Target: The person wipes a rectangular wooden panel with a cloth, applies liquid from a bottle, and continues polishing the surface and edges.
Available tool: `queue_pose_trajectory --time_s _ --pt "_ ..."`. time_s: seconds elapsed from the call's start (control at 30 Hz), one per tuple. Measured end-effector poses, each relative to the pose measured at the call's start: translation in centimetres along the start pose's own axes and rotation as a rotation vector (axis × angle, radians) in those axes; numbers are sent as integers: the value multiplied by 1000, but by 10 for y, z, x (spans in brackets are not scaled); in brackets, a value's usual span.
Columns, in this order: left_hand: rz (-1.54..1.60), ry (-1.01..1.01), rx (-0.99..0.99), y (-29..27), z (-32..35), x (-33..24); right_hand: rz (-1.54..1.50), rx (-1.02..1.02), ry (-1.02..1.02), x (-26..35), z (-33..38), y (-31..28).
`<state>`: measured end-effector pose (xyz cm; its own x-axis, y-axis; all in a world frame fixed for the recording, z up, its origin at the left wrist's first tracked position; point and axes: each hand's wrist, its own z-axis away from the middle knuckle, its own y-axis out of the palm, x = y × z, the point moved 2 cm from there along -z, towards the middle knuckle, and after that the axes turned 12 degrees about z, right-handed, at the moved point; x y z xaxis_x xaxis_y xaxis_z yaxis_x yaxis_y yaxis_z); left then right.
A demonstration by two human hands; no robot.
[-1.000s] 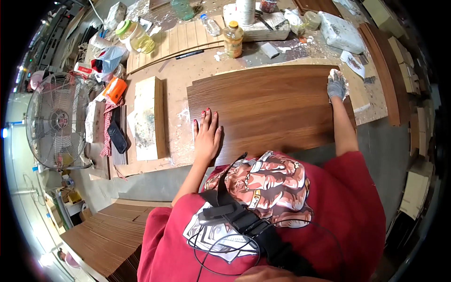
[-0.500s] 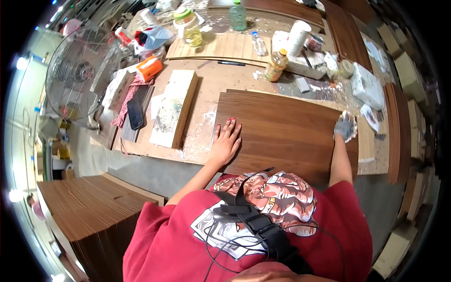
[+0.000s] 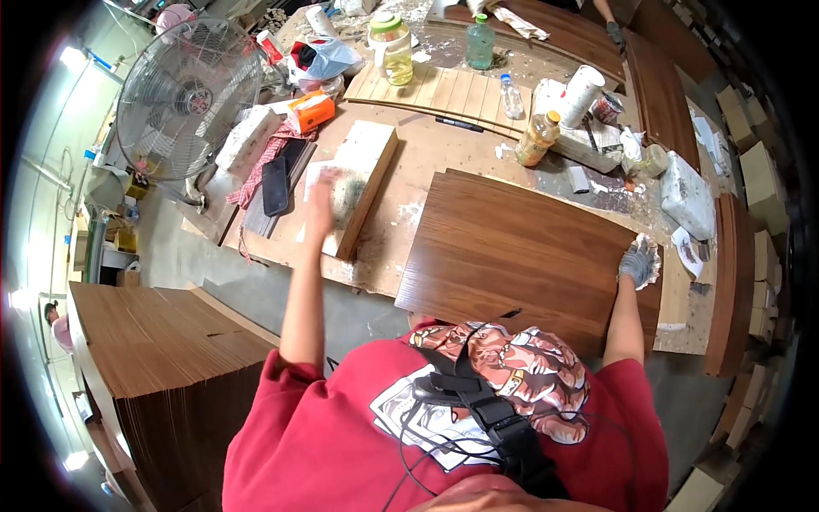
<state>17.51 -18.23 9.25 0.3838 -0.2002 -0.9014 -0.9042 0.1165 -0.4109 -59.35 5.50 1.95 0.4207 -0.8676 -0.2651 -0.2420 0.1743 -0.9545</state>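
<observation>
A dark brown wood-grain board (image 3: 512, 247) lies flat on the worktable in front of me. My right hand (image 3: 635, 264), in a grey glove, presses a crumpled whitish rag (image 3: 650, 256) against the board's right end. Off the board to the left, my bare left hand (image 3: 321, 205) is over the pale, stained wooden block (image 3: 363, 158). Motion smears its fingers, so I cannot make out their shape or whether they touch the block.
Left of the block are a phone (image 3: 275, 186), an orange packet (image 3: 311, 111) and a large fan (image 3: 189, 98). Bottles, including one with a yellow cap (image 3: 537, 139), stand beyond the board. A tall board stack (image 3: 171, 341) rises at lower left. Another person's gloved hand (image 3: 614, 32) shows at far right.
My left hand has lifted off the board and swung left to the block. My right hand stays with the rag at the board's right end. The view has shifted.
</observation>
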Motion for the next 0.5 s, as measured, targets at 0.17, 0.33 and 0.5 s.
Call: queue_pose_trajectory --time_s 0.17,0.33,0.5 --pt "-793 -405 -316 -87 -21 95 -8 6 -37 -1 10 -5" --pt "-573 -355 -398 -110 0 99 -6 -7 -46 9 8 -2" --pt "1593 -329 403 -19 23 -74 28 -29 -5 -15 17 11"
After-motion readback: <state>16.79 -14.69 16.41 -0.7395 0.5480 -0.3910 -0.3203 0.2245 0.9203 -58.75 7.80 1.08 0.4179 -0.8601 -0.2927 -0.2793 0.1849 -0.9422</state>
